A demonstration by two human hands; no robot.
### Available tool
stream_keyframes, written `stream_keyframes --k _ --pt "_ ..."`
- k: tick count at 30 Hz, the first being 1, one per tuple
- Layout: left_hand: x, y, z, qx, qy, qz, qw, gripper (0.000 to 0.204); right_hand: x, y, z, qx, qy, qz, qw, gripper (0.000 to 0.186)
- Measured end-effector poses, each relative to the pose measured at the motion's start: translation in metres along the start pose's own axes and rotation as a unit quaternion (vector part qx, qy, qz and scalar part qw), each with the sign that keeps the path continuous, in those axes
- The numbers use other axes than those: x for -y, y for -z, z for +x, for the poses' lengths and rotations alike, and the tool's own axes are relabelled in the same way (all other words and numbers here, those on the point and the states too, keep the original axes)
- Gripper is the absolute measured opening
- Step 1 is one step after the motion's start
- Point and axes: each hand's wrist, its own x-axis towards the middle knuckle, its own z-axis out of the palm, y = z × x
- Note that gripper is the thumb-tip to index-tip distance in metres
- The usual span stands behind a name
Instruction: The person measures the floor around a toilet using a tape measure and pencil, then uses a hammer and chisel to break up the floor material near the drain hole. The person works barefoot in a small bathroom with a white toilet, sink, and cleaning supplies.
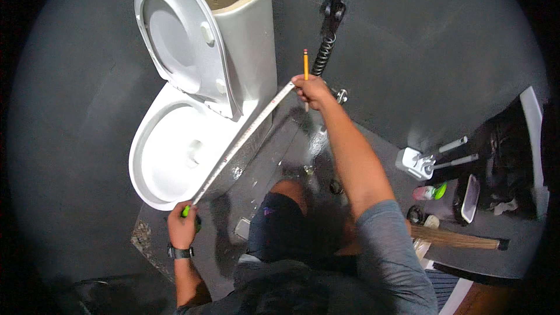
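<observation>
Your left hand (pixel 181 228) is closed around a bright green tape-measure case (pixel 187 211) near the front of the white ceramic toilet (pixel 140 163). Your right hand (pixel 314 92) pinches the far end of the thin white measuring tape (pixel 245 139) and also grips a yellow wooden pencil (pixel 306 65), pink eraser up. The tape slants between your hands along the toilet's right side, from bowl front to beside the tank; you can't tell from here whether it touches the ceramic. The step in hand looks like taking a front-to-back length. The next move probably calls for steadying both ends, keeping the tape straight and reading it, with the pencil handy for marking.
</observation>
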Motion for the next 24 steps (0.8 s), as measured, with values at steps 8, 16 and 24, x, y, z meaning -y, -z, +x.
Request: stream_keyframes --k 8,16,24 --pt "0.024 -0.006 -0.003 -0.166 0.039 0.054 0.984 0.036 -0.023 -0.032 0.059 0.038 0.014 0.000 0.999 0.014" --pt "0.031 -0.031 0.013 -0.225 0.068 0.111 0.966 0.041 -0.053 -0.016 0.077 0.068 0.044 -0.012 0.997 0.030" --pt "0.007 -0.040 0.002 -0.227 0.120 0.086 0.963 0.042 -0.050 -0.009 0.092 0.132 0.046 0.043 0.989 0.034"
